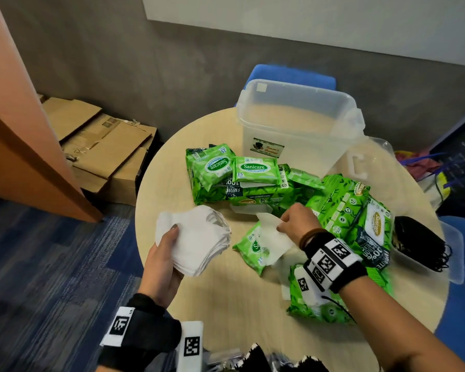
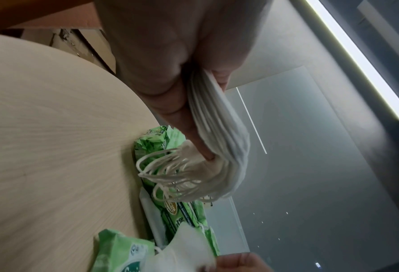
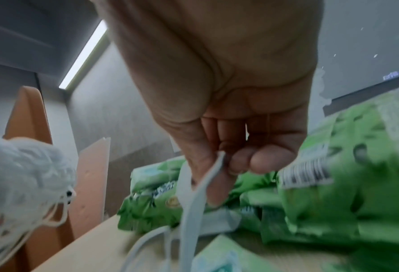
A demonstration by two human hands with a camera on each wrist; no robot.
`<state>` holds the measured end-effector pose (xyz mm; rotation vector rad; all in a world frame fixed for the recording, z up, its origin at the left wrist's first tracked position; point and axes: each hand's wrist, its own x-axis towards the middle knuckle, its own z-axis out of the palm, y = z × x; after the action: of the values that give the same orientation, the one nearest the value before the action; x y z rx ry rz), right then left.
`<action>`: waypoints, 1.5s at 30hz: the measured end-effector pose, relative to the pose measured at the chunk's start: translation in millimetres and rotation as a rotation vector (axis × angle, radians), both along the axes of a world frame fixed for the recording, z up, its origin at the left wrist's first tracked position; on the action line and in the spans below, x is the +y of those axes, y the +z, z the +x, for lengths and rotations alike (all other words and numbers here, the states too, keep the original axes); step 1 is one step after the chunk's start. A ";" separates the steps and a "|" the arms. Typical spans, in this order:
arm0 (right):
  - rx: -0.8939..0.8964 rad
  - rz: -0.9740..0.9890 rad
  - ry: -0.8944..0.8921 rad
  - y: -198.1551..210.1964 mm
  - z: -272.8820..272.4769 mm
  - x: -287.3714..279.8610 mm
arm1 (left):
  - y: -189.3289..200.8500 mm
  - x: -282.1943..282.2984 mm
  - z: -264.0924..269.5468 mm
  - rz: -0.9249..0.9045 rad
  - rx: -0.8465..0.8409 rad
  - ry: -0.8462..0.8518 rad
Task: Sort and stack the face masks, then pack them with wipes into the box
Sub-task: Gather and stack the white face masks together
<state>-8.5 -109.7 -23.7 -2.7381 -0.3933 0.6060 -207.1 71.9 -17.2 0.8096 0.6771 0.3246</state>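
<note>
My left hand (image 1: 164, 253) grips a stack of white face masks (image 1: 199, 237) above the round table's (image 1: 226, 304) left part; in the left wrist view the stack (image 2: 214, 117) fans out with ear loops (image 2: 168, 173) hanging. A single white mask (image 1: 273, 234) is pinched by its edge in my right hand (image 1: 293, 218), over a small green wipes pack (image 1: 249, 248). The right wrist view shows thumb and fingers (image 3: 217, 165) clamping that mask's edge (image 3: 191, 202). The clear plastic box (image 1: 298, 127) stands at the table's far side. A pile of black masks (image 1: 419, 242) lies in a clear tray at right.
Several green Sanicare wipes packs (image 1: 234, 175) lie between the box and my hands, and larger packs (image 1: 360, 218) are heaped at right. The box lid (image 1: 373, 167) lies right of the box. Flattened cardboard (image 1: 102, 146) is on the floor left; a blue chair (image 1: 293, 73) stands behind the table.
</note>
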 end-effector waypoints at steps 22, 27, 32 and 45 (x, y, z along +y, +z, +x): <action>-0.719 0.601 0.552 32.3 -110.1 46.7 | 24.7 -34.1 31.1 0.077 -0.065 -0.163; -0.664 0.556 0.566 26.8 -115.6 57.5 | 18.7 -32.0 28.3 0.166 -0.031 -0.187; -0.397 0.679 0.658 16.4 -113.5 53.0 | 0.8 -3.9 17.5 0.167 0.091 -0.024; 0.493 0.801 -1.004 -65.5 22.2 54.5 | -16.5 32.9 -7.5 0.033 0.153 0.219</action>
<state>13.8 -55.2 -89.2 -1.6136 0.6798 0.5987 -214.6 104.8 -33.8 0.7982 0.9092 0.4759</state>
